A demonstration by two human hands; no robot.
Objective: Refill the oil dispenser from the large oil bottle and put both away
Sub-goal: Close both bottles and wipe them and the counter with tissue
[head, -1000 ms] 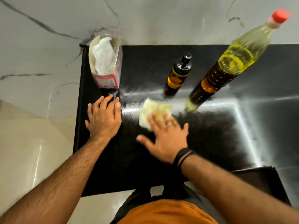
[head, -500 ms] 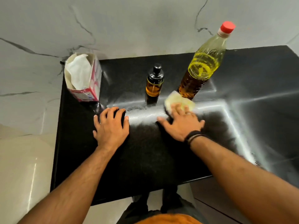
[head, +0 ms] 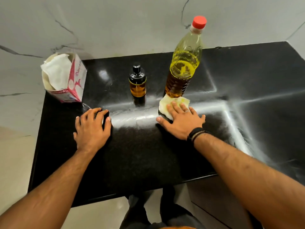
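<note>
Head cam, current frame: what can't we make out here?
- Counter under the tissue: hidden by the tissue and the right hand, head view.
- Box print: cut short by its fold, too small.
- Oil dispenser fill level: dark cap hides the top.
- Left hand: palm side hidden.

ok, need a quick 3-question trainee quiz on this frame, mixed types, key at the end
1. True or false: the large oil bottle has its red cap on.
2. Multiple choice: the right hand presses its fingers flat on what? A) the oil dispenser B) a yellowish folded tissue C) the tissue box
3. Fill in: the oil dispenser stands between the tissue box and the ____.

Key:
1. True; the cap sits on the neck.
2. B; the tissue lies on the black counter at the base of the bottle. The left hand rests on the bare counter.
3. large oil bottle.
</note>
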